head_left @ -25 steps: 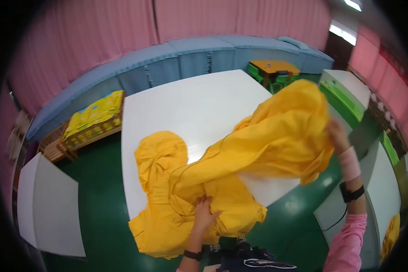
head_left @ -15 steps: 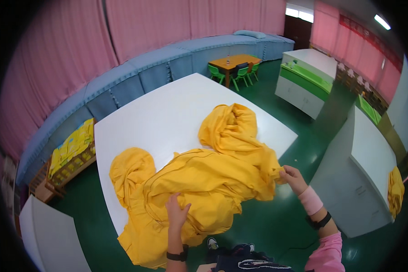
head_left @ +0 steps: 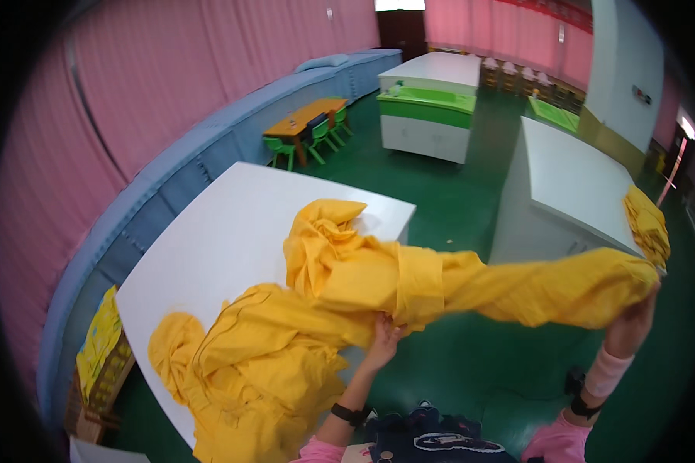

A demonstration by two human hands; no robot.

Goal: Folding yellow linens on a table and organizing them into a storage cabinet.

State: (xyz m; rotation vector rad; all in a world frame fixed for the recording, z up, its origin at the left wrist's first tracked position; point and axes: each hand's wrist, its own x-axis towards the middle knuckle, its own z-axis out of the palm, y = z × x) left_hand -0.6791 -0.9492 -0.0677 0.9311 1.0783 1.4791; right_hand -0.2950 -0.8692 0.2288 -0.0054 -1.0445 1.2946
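Note:
A large yellow cloth point(head_left: 266, 339) with dark seam lines lies heaped and crumpled over the white table point(head_left: 208, 231). One long part of it stretches off the table's right side through the air, with a folded band across it. At the far end of this stretched part, my right hand point(head_left: 639, 310) is closed on the cloth, its fingers partly hidden. My left hand point(head_left: 384, 339) grips the cloth's lower edge beside the band, near the table's front right.
To the right stands a white cabinet point(head_left: 564, 193) with another yellow cloth point(head_left: 645, 224) on its corner. Green floor lies between. Farther off are a white-and-green counter point(head_left: 428, 131) and an orange table point(head_left: 305, 119) with green chairs. A wooden crib point(head_left: 108, 378) with yellow bedding is at left.
My right hand has moved far right, drawing a length of cloth off the table. My left hand has shifted right from the heap to the stretched part. The view has turned right.

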